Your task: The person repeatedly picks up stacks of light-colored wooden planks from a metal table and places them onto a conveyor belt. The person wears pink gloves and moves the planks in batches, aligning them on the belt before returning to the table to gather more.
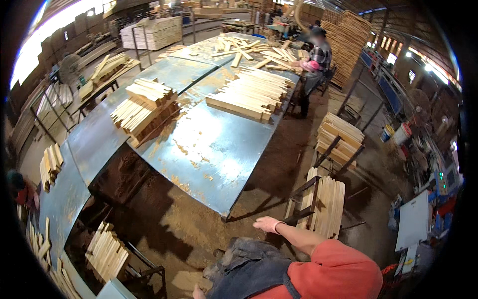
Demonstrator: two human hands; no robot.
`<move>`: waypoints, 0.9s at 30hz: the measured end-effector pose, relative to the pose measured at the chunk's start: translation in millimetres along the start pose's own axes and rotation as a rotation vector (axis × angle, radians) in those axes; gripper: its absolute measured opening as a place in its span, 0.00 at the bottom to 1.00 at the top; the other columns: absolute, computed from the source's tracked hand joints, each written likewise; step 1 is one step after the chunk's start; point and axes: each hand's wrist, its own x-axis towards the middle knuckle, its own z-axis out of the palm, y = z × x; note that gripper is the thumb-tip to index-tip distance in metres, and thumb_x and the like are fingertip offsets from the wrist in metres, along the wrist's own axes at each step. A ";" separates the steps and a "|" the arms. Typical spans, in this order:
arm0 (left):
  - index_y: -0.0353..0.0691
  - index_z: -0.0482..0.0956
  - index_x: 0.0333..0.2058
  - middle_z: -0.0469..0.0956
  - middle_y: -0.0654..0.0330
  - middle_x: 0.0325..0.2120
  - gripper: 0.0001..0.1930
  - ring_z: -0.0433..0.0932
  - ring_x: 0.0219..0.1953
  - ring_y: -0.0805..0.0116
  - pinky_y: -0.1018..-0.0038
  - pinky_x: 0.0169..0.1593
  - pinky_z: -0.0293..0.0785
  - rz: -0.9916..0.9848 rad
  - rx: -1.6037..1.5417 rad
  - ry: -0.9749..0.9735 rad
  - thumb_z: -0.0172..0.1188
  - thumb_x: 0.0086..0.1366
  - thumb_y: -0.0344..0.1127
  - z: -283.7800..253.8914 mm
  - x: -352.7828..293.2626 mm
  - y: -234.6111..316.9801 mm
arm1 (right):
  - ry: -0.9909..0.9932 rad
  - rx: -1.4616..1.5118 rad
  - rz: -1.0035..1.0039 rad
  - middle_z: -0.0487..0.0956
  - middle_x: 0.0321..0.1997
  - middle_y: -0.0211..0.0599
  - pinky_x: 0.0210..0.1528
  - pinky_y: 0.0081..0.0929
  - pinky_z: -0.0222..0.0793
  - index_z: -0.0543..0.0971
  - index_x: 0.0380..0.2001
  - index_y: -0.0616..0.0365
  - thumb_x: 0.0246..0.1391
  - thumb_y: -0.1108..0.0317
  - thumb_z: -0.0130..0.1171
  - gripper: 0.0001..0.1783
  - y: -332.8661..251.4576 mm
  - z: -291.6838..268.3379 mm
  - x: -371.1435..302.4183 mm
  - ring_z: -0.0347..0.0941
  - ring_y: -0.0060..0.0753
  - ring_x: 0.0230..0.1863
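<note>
My right hand (267, 224), in a pale pink glove, is held out in front of my body past the near corner of the metal-topped table (214, 184). Its fingers look loosely extended, with nothing visible in them. To its right stands a rack of upright wooden strips (328, 207). Of my left hand (198, 293) only a small part shows at the lower edge; its fingers are mostly hidden. A flat tan piece (189, 280), perhaps wood, lies close to it; whether the hand touches it I cannot tell.
Stacked strips (251, 94) and another pile (142, 107) lie on the table. A co-worker (318, 55) stands at its far right; another person (22, 192) is at the far left. Metal racks hold strips at right (341, 139) and lower left (105, 254). Sawdust covers the floor.
</note>
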 end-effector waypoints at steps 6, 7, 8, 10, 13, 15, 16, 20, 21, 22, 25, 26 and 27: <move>0.49 0.71 0.31 0.69 0.63 0.24 0.17 0.63 0.21 0.67 0.63 0.27 0.65 0.159 -0.128 0.164 0.52 0.81 0.48 24.8 -16.7 183.8 | -0.034 -0.083 -0.214 0.74 0.73 0.47 0.70 0.43 0.69 0.78 0.65 0.51 0.76 0.56 0.47 0.22 -45.3 -78.7 67.0 0.72 0.54 0.71; 0.49 0.68 0.30 0.65 0.65 0.23 0.17 0.58 0.20 0.68 0.64 0.26 0.60 0.215 -0.220 0.024 0.52 0.81 0.46 38.8 -19.3 207.2 | -0.069 -0.080 -0.195 0.76 0.70 0.47 0.68 0.43 0.71 0.78 0.64 0.51 0.76 0.57 0.47 0.21 -25.9 -80.1 77.8 0.74 0.53 0.69; 0.50 0.65 0.28 0.60 0.66 0.21 0.18 0.53 0.19 0.70 0.65 0.25 0.54 0.269 -0.319 -0.115 0.52 0.81 0.45 51.1 -14.8 231.3 | -0.105 -0.081 -0.182 0.78 0.67 0.47 0.66 0.44 0.73 0.78 0.62 0.51 0.76 0.59 0.47 0.20 -6.5 -82.8 89.8 0.75 0.53 0.67; 0.50 0.60 0.26 0.54 0.68 0.20 0.20 0.48 0.19 0.72 0.67 0.24 0.47 0.369 -0.473 -0.354 0.51 0.81 0.42 78.9 -19.4 271.4 | -0.173 -0.280 -0.208 0.81 0.58 0.49 0.58 0.43 0.75 0.81 0.58 0.57 0.73 0.59 0.51 0.19 16.7 -119.9 109.5 0.78 0.53 0.60; 0.49 0.55 0.25 0.50 0.68 0.20 0.22 0.45 0.20 0.73 0.68 0.25 0.45 0.470 -0.539 -0.554 0.52 0.80 0.39 172.8 -86.5 330.6 | -0.025 0.282 0.256 0.84 0.55 0.53 0.57 0.45 0.74 0.84 0.52 0.63 0.66 0.50 0.56 0.26 88.4 -168.8 133.0 0.79 0.55 0.57; 0.48 0.58 0.26 0.52 0.68 0.22 0.20 0.48 0.22 0.73 0.69 0.26 0.47 0.459 -0.578 -0.510 0.52 0.80 0.37 228.6 -94.5 349.1 | 0.055 0.548 0.421 0.85 0.55 0.56 0.59 0.48 0.72 0.84 0.54 0.65 0.63 0.46 0.58 0.32 118.0 -226.7 165.3 0.80 0.58 0.57; 0.47 0.59 0.26 0.52 0.68 0.22 0.19 0.49 0.22 0.73 0.69 0.27 0.48 0.440 -0.599 -0.470 0.53 0.80 0.37 274.1 -109.1 365.4 | 0.238 0.538 0.481 0.85 0.55 0.56 0.59 0.48 0.72 0.83 0.53 0.66 0.62 0.48 0.60 0.31 144.2 -259.8 175.7 0.80 0.59 0.57; 0.49 0.61 0.27 0.56 0.69 0.24 0.18 0.56 0.24 0.72 0.69 0.28 0.50 0.440 -0.485 -0.622 0.57 0.77 0.41 394.4 -102.9 404.1 | 0.627 0.409 0.417 0.81 0.46 0.66 0.53 0.52 0.72 0.77 0.42 0.63 0.63 0.52 0.60 0.21 243.9 -402.5 264.0 0.76 0.72 0.53; 0.49 0.62 0.28 0.56 0.68 0.23 0.18 0.56 0.24 0.72 0.69 0.28 0.50 0.401 -0.464 -0.562 0.58 0.76 0.41 433.4 -110.9 409.3 | 0.699 0.548 0.535 0.82 0.44 0.63 0.53 0.52 0.74 0.77 0.43 0.60 0.64 0.51 0.59 0.21 271.4 -439.8 288.4 0.78 0.69 0.52; 0.49 0.62 0.28 0.57 0.68 0.23 0.18 0.56 0.24 0.72 0.69 0.28 0.50 0.365 -0.438 -0.497 0.60 0.76 0.42 467.3 -129.0 414.2 | 0.767 0.573 0.532 0.84 0.45 0.57 0.53 0.52 0.75 0.78 0.49 0.58 0.65 0.51 0.60 0.21 299.7 -474.4 306.8 0.80 0.65 0.52; 0.42 0.78 0.34 0.76 0.65 0.27 0.10 0.74 0.28 0.71 0.72 0.32 0.69 0.295 -0.217 -0.334 0.66 0.71 0.41 555.4 -170.2 450.1 | 0.821 0.742 0.644 0.84 0.59 0.58 0.62 0.48 0.74 0.69 0.73 0.63 0.65 0.49 0.62 0.40 366.2 -567.7 353.5 0.79 0.58 0.62; 0.40 0.81 0.36 0.80 0.64 0.28 0.10 0.77 0.29 0.70 0.72 0.33 0.73 0.290 -0.131 -0.276 0.67 0.71 0.40 585.9 -175.8 462.9 | 0.902 0.742 0.639 0.82 0.63 0.58 0.65 0.48 0.73 0.68 0.74 0.63 0.65 0.49 0.63 0.41 403.0 -584.0 377.6 0.77 0.58 0.66; 0.36 0.85 0.41 0.85 0.59 0.32 0.11 0.83 0.32 0.67 0.71 0.38 0.80 0.284 -0.096 -0.208 0.69 0.69 0.39 598.1 -165.6 465.3 | 0.934 0.758 0.640 0.81 0.65 0.59 0.68 0.48 0.71 0.66 0.75 0.60 0.65 0.48 0.63 0.43 422.5 -600.9 391.8 0.76 0.58 0.67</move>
